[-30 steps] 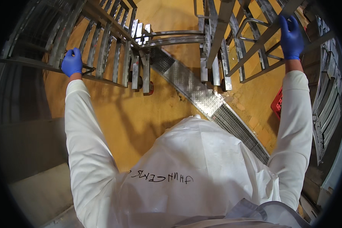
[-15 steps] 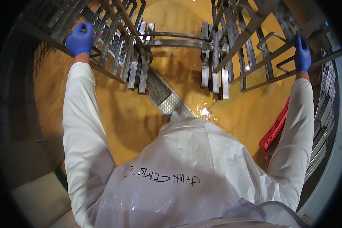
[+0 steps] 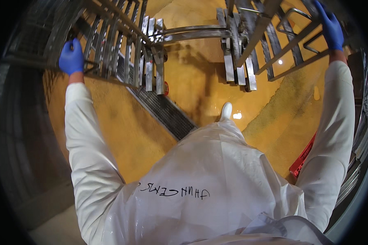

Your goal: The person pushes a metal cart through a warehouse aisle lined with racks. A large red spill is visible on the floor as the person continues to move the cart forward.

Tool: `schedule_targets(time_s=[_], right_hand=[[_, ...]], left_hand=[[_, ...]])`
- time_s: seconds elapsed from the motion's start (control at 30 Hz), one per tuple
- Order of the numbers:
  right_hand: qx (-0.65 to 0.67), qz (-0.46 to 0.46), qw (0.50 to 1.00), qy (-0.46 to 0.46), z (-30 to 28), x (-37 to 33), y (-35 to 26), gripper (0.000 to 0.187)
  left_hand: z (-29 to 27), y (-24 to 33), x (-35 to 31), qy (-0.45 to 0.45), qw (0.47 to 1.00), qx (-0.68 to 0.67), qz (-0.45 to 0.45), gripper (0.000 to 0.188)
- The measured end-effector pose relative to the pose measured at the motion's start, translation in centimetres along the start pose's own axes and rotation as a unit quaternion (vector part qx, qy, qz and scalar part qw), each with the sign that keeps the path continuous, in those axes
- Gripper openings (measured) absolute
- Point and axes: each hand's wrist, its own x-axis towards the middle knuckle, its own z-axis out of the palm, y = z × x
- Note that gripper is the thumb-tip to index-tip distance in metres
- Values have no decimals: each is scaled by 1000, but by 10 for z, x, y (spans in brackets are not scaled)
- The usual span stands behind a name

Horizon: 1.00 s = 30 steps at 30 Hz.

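Grips a metal rack (image 3: 195, 36), upright on a yellow floor (image 3: 114, 134), by its left side with the curled left hand (image 3: 72, 58). Wears, nearer than the rack, a white apron (image 3: 216, 167) with black handwriting (image 3: 178, 192), no brand visible. Touches the rack's right side with the right hand (image 3: 333, 32), unclear whether closed; apparently mid-handling, with no finish shown.

We get free room over the yellow floor (image 3: 192, 92) between left rack side (image 3: 117, 23) and right rack side (image 3: 257, 34); crossbars (image 3: 192, 36) block the far end. Sideways, rungs obstruct (slim gaps only). Red crate (image 3: 303, 157) obstructs low right.
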Motion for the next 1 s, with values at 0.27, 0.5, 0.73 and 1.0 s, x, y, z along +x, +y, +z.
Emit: schedule_targets(time_s=[0.27,0.5,0.73,1.0], right_hand=[[-28,171,983,-65,-98,59,27,57],[-63,195,979,-20,-61,49,-47,51],[-64,178,982,10,-32,62,-128,48],[-46,161,984,56,-84,58,-210,52]], left_hand=[[-69,83,54,-48,998,41,-31,40],[-44,7,64,17,999,-37,-22,33],[-54,-78,116,73,988,-117,71,22],[-101,-111,134,57,991,-113,50,23]])
